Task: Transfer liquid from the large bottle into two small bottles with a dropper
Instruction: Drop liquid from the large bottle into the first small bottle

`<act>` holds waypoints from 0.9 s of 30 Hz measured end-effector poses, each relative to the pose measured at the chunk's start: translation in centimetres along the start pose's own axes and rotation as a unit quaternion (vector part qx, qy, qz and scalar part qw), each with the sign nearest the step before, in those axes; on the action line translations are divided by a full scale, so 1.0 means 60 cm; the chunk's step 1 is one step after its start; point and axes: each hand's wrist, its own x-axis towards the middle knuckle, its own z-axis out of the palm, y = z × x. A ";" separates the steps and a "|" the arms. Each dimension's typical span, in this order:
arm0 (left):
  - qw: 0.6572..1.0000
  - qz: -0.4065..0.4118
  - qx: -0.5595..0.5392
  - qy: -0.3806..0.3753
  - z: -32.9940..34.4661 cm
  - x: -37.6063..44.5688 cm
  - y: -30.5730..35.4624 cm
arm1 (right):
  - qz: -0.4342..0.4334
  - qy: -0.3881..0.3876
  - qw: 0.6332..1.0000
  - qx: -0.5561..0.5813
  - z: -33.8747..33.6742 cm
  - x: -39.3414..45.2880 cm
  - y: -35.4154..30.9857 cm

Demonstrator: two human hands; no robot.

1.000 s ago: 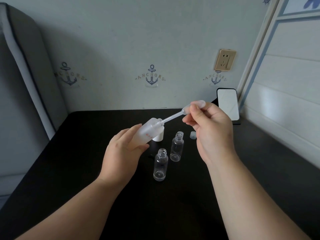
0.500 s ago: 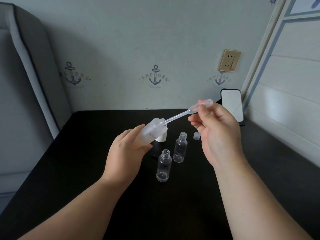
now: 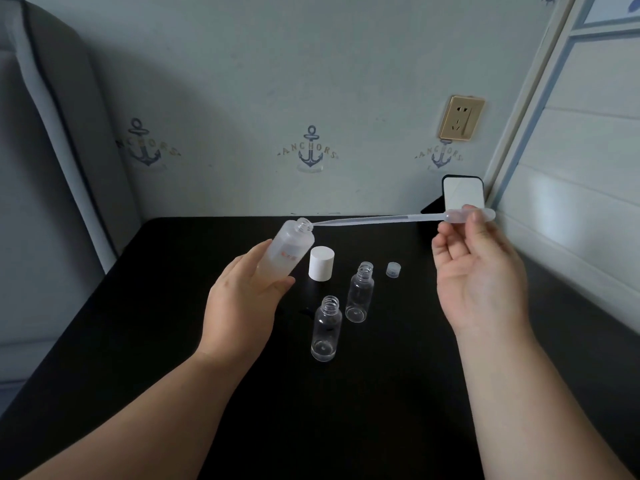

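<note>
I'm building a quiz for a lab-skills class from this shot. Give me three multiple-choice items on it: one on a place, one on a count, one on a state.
1. Where is the dropper's tip?
A. at the large bottle's mouth
B. inside a small bottle
C. lying on the table

2. How many small clear bottles stand on the table?
A. one
B. two
C. four

3. What state are the small bottles in?
A. capped
B. tipped over
C. uncapped and upright

Answers:
1 A: the tip meets the mouth of the large bottle, which the left hand holds tilted while the right hand pinches the bulb.
2 B: a near small bottle and a far small bottle.
3 C: both show bare threaded necks and stand on their bases.
</note>
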 end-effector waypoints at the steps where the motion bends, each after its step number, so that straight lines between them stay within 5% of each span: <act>1: 1.000 -0.010 -0.011 0.000 0.000 0.001 0.000 | 0.009 0.008 1.000 0.014 -0.004 0.000 0.003; 11: 0.997 -0.051 -0.051 0.002 0.004 -0.003 0.005 | 0.095 0.046 0.987 0.120 -0.032 0.003 0.023; 23: 0.995 -0.065 -0.074 -0.022 0.001 -0.006 0.004 | 0.116 0.063 0.985 0.110 -0.035 0.002 0.029; 27: 0.988 -0.033 -0.124 0.091 -0.018 -0.018 0.017 | 0.120 0.056 0.987 0.087 -0.036 0.003 0.029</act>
